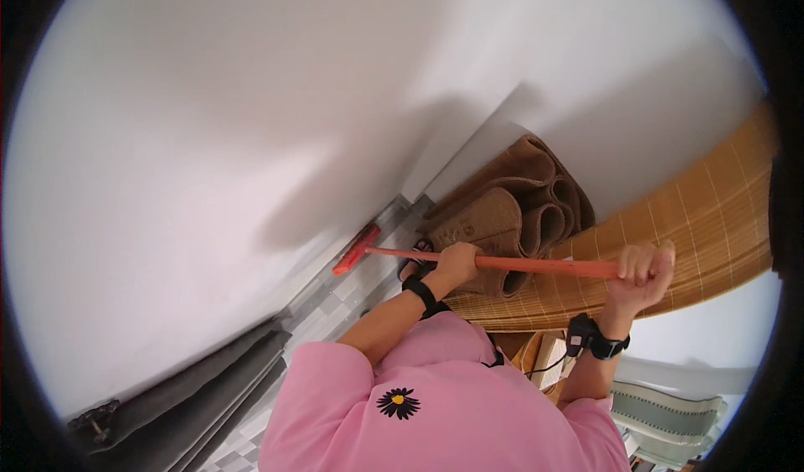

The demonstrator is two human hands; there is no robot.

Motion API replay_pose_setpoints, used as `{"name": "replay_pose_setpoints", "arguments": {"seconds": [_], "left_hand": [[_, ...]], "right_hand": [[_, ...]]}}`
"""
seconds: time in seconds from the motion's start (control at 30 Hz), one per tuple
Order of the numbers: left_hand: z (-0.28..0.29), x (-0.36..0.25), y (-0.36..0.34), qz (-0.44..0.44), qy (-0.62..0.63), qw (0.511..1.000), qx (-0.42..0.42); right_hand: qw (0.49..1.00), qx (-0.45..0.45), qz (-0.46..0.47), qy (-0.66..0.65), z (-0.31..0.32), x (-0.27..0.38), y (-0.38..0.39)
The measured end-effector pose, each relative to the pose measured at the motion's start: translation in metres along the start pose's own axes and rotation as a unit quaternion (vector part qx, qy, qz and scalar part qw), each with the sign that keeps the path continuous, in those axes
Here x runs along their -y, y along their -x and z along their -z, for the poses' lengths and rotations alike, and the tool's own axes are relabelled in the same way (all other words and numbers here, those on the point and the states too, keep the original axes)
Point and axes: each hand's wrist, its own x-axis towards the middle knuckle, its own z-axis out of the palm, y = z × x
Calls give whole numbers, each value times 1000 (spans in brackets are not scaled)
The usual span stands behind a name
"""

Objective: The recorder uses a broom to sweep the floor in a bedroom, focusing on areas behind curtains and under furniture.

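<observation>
A broom with an orange-red handle (544,265) lies across the view, gripped by both of my hands. Partway down the handle, my left hand (459,264) is closed around it. My right hand (645,273) wraps the handle's upper end at the right. The red broom head (357,248) is down at the floor, close along the foot of the white wall. Part of a foot in a dark sandal (414,258) shows beside the handle, partly covered by my left hand and arm.
Rolled brown mats (502,212) stand in the corner, just beyond the handle. A tan bamboo mat (695,221) curves along the right. Dark grey folded fabric (193,397) leans by the wall at lower left. Grey patterned tiles (322,304) cover the floor; a pale green padded piece (666,413) sits lower right.
</observation>
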Motion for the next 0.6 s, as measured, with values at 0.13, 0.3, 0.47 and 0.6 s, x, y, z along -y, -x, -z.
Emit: {"name": "replay_pose_setpoints", "arguments": {"seconds": [0.13,0.3,0.47,0.6], "left_hand": [[20,-31,-7,-66,60,995,-36],[46,-62,-27,-126,59,990,-23],[18,7,-59,-72,59,993,-68],[-36,48,-42,-45,0,991,-123]], "right_hand": [[998,-29,57,-9,-10,33,-17],[967,-71,170,177,-28,48,-30],[996,34,45,68,4,-38,-27],[989,111,-51,-84,21,-64,-24]]}}
